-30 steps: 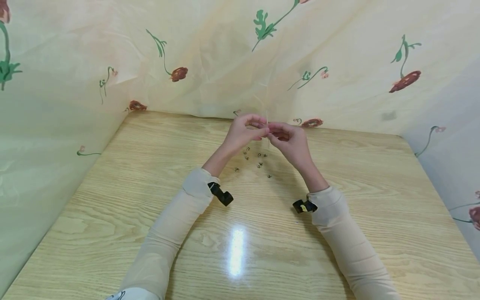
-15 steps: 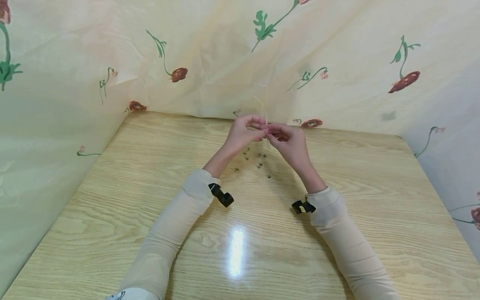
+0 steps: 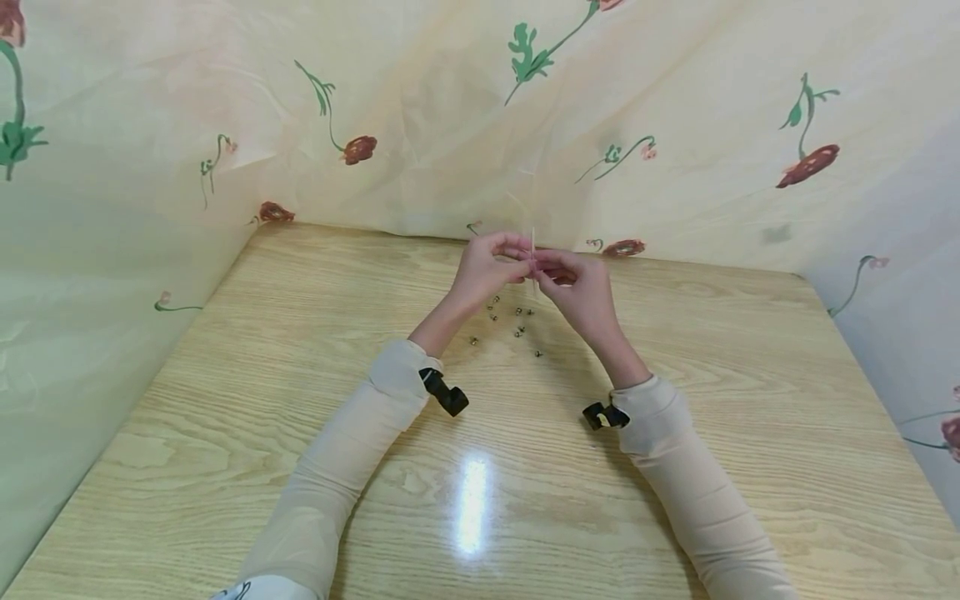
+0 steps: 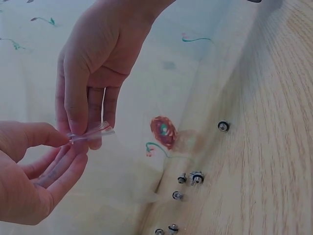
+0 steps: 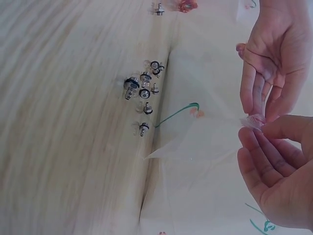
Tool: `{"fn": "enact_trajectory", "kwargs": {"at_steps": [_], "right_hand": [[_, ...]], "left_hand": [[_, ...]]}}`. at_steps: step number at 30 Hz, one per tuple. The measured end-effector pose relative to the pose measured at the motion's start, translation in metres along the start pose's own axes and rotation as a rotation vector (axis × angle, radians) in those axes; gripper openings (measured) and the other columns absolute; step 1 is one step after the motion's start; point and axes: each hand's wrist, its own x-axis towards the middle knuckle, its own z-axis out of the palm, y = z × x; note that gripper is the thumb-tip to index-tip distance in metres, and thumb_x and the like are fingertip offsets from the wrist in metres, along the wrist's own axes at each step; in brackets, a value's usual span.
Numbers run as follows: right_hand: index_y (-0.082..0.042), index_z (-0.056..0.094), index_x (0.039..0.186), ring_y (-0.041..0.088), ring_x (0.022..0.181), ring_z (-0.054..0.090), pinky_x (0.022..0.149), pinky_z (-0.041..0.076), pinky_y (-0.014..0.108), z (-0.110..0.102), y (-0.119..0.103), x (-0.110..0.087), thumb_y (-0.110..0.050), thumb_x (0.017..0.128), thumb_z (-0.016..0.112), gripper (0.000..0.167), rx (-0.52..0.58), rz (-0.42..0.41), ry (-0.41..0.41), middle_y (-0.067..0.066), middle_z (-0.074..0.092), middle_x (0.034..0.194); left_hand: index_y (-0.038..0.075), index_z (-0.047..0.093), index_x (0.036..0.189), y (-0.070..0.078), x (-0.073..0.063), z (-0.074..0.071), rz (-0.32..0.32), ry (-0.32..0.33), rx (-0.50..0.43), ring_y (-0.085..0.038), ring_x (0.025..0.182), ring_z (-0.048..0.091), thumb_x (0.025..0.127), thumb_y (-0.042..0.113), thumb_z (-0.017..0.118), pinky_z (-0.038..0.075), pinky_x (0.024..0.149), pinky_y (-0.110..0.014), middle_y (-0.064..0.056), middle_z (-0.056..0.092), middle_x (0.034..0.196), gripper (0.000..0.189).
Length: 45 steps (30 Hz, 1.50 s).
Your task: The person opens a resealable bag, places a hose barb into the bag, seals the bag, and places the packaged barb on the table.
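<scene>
My left hand and right hand meet fingertip to fingertip above the far part of the table. Between them they pinch a small clear plastic bag with a red line along it. The head view shows the bag nearly edge-on, as a thin pale upright strip. In the right wrist view, the crinkled plastic sticks out between the thumbs and fingers of both hands. Below the hands, several small metal fittings with black rings lie loose on the wood.
The wood-grain table runs back to a cream flowered cloth hanging behind and along both sides. A black camera mount sits on the left wrist and another mount on the right. Light reflects off the tabletop near the front.
Both hands stay nearly in place, sinking very slightly, with the right wrist drawn a touch inward. The bag's pale strip shows more clearly between the fingers. The fittings lie as before.
</scene>
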Motion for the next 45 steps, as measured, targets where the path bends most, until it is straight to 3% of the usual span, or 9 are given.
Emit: {"fn": "enact_trajectory", "kwargs": {"at_steps": [6, 18, 26, 32, 45], "right_hand": [[0.002, 0.074, 0.116, 0.034, 0.092, 0.074, 0.074, 0.052, 0.011, 0.0019, 0.0018, -0.0004, -0.004, 0.093, 0.07, 0.024, -0.004, 0.012, 0.008, 0.022, 0.076, 0.105], [0.005, 0.074, 0.113, 0.035, 0.09, 0.075, 0.072, 0.051, 0.01, 0.0044, 0.0024, 0.0003, 0.001, 0.092, 0.068, 0.022, -0.004, 0.001, 0.018, 0.024, 0.076, 0.102], [0.006, 0.073, 0.114, 0.036, 0.09, 0.074, 0.073, 0.051, 0.008, 0.005, 0.0009, -0.0007, 0.004, 0.093, 0.066, 0.023, -0.011, 0.0, 0.022, 0.025, 0.075, 0.103], [0.006, 0.074, 0.113, 0.036, 0.088, 0.073, 0.073, 0.051, 0.008, 0.0055, -0.001, -0.001, -0.002, 0.095, 0.067, 0.021, -0.025, 0.007, 0.045, 0.025, 0.075, 0.102], [0.006, 0.075, 0.106, 0.024, 0.081, 0.072, 0.071, 0.052, 0.009, 0.0066, -0.0002, -0.0022, -0.002, 0.094, 0.069, 0.016, -0.031, 0.016, 0.067, 0.023, 0.076, 0.096]], "left_hand": [[-0.005, 0.069, 0.114, -0.0009, 0.001, 0.0017, -0.004, 0.018, 0.0, -0.021, 0.092, 0.069, 0.092, -0.001, 0.07, 0.061, 0.083, -0.04, -0.022, 0.071, 0.109, 0.022], [-0.005, 0.069, 0.111, -0.0016, 0.0012, 0.0019, -0.002, 0.025, -0.008, -0.015, 0.082, 0.069, 0.09, -0.002, 0.072, 0.061, 0.076, -0.032, -0.022, 0.072, 0.105, 0.021], [-0.004, 0.07, 0.112, -0.0021, 0.0011, 0.0019, 0.007, 0.017, 0.016, -0.018, 0.083, 0.07, 0.091, 0.0, 0.072, 0.061, 0.081, -0.037, -0.021, 0.072, 0.104, 0.021], [-0.003, 0.071, 0.114, -0.0006, 0.0, 0.0016, 0.001, 0.004, 0.033, -0.022, 0.09, 0.071, 0.092, 0.001, 0.071, 0.061, 0.078, -0.03, -0.02, 0.072, 0.107, 0.022], [-0.004, 0.071, 0.115, -0.0004, -0.0016, 0.0019, 0.014, -0.024, 0.051, -0.023, 0.083, 0.073, 0.091, -0.002, 0.069, 0.061, 0.075, -0.03, -0.021, 0.073, 0.103, 0.023]]}}
